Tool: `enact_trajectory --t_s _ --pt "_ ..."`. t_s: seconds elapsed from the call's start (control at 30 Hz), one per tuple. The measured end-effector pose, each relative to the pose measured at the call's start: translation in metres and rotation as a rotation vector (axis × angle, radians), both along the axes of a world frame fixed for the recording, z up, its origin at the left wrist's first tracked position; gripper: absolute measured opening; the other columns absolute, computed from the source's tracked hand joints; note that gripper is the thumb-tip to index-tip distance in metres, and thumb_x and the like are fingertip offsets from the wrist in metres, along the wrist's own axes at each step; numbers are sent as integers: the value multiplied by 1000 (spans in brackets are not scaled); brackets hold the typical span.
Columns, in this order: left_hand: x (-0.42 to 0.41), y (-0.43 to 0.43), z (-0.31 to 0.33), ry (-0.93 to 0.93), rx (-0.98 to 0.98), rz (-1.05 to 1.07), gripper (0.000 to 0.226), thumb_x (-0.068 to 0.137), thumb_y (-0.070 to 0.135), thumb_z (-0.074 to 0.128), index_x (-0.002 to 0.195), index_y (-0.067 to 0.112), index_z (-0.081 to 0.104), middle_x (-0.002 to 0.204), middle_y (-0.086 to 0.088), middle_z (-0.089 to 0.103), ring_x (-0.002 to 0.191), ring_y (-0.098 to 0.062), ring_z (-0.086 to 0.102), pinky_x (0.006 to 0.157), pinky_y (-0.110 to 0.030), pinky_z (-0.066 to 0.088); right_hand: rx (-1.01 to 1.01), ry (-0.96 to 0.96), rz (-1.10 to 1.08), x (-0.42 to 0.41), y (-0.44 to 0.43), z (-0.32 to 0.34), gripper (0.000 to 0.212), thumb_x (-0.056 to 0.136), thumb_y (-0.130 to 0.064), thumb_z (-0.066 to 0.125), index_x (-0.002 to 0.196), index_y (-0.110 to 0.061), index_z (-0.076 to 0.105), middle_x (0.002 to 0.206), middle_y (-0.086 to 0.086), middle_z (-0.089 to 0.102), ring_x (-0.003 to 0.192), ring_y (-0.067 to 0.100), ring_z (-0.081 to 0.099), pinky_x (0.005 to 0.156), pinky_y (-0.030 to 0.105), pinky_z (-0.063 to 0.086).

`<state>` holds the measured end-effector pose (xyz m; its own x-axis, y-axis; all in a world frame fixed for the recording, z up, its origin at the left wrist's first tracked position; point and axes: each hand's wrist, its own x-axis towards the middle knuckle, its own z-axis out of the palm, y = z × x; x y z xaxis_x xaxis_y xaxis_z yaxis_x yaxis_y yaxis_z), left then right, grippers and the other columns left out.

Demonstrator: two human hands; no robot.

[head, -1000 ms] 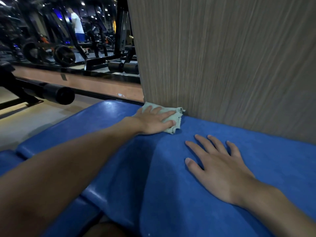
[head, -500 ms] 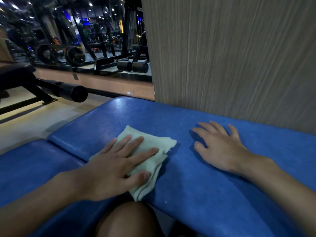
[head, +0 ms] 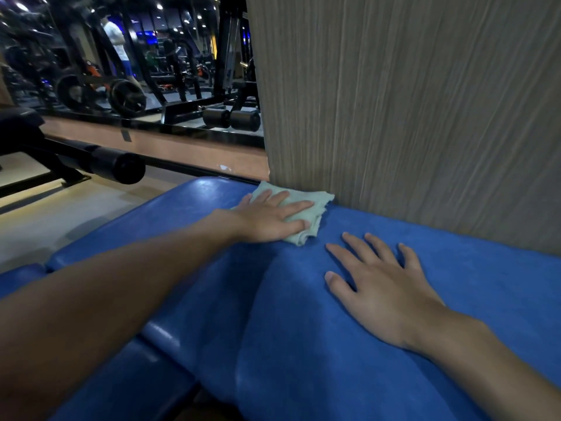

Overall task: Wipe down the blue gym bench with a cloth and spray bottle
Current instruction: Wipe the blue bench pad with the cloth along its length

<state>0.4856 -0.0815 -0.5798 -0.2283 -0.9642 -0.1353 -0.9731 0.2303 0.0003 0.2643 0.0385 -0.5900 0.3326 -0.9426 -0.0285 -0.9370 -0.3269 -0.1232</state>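
Hands flat on the bench [head: 303, 344]: left hand [head: 270, 220] atop the cloth [head: 318, 198], right hand [head: 385, 296] just beside.

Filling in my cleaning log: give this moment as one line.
left hand flat on green cloth on blue bench, beside wood-grain panel | right hand flat on bench | spray bottle not in view
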Motion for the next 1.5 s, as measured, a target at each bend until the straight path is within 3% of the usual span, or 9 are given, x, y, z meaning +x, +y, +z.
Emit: enact_trajectory --t_s 0.2,0.4,0.47,0.67,0.73,0.87,1.07,1.2,1.5 --pt "3 2 -2 9 5 -7 63 88 79 18 147 64 -1 168 4 -2 153 -25 -5 120 -53 -5 1 -13 -4 -1 0 1 62 94 -63 8 153 -43 6 164 -16 -5 150 12 -10 119 52 -6" --pt "37 102 -1 2 0 -56 68 69 87 4 135 75 -9 167 7 -6 152 -19 -11 121 -49 -5 18 -22 -12 0 2 3 62 95 -63 8 154 -44 8 164 -15 -2 151 13 -7 120 52 -4" --pt "52 140 0 7 -10 -78 63 68 92 0 128 80 -13 166 10 -9 151 -17 -15 121 -46 -8 25 -17 -15 1 4 5 61 95 -62 9 154 -43 9 164 -14 0 151 14 -5 119 52 -3" --pt "72 202 5 -7 45 -65 65 71 89 -2 131 75 -23 160 19 -25 146 -8 -30 120 -41 -15 -38 -29 1 13 -1 15 57 98 -58 20 152 -39 23 164 -13 10 151 14 0 118 56 -6" --pt "71 196 7 0 58 -62 66 70 91 -1 131 76 -21 161 18 -24 146 -9 -29 120 -42 -15 0 -83 4 21 -7 16 60 97 -61 19 153 -39 17 164 -14 6 151 13 -2 119 53 -6" --pt "67 150 4 -1 53 -47 63 74 88 6 133 77 -14 164 14 -18 149 -15 -23 120 -45 -12 30 -3 25 28 -14 4 66 94 -65 9 155 -38 6 165 -12 -5 151 15 -9 119 54 -7" --pt "35 30 -2 4 -17 -9 61 91 76 22 147 64 0 167 4 -2 153 -24 -7 120 -55 -3 -5 -5 20 26 -14 0 66 92 -64 7 154 -40 4 164 -14 -7 150 12 -12 120 52 -6" --pt "19 -17 3 20 16 22 61 91 78 22 147 63 1 167 5 0 153 -26 -6 119 -55 -4 -10 -13 20 25 -14 1 68 90 -66 5 154 -41 5 164 -15 -7 150 11 -12 120 51 -5" --pt "49 54 -1 12 -21 -30 59 92 75 19 147 64 -1 167 3 -1 153 -23 -7 121 -53 -3 7 -31 12 25 -14 1 66 93 -66 8 154 -42 8 164 -16 -4 150 11 -8 120 50 -5"
